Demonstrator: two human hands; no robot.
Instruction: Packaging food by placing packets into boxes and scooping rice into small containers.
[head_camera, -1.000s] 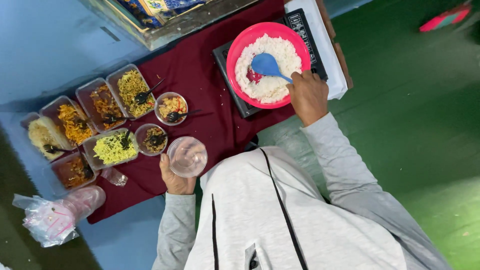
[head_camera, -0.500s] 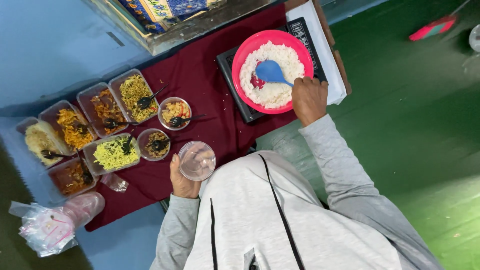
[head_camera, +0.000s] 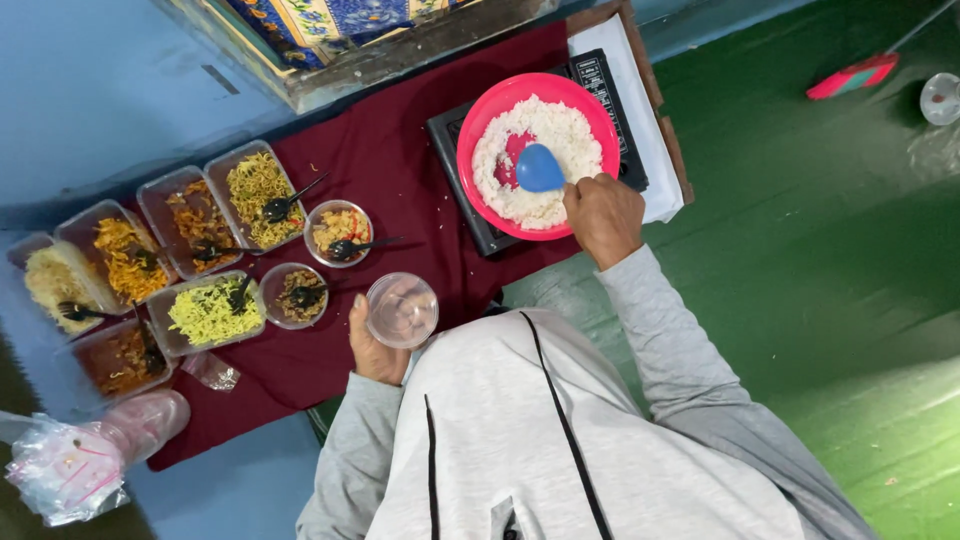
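Note:
My left hand (head_camera: 372, 345) holds a small clear plastic cup (head_camera: 401, 310) over the maroon cloth (head_camera: 390, 180); the cup looks empty. My right hand (head_camera: 603, 215) grips the handle of a blue spoon (head_camera: 540, 168), whose bowl rests in the white rice. The rice fills a large pink bowl (head_camera: 592, 112) that sits on a black cooktop (head_camera: 455, 135). Both arms wear grey sleeves, and a light grey head covering hides my lap.
Several clear tubs of yellow and orange snack mixes (head_camera: 255, 185) with black spoons line the cloth's left side, plus two small round cups (head_camera: 338, 230). A stack of clear cups in a plastic bag (head_camera: 70, 465) lies at lower left. Green floor (head_camera: 820, 250) spreads to the right.
The view has shifted slightly. My right hand has drawn the blue spoon lower in the rice, baring a pink patch of bowl. The left hand still holds the cup.

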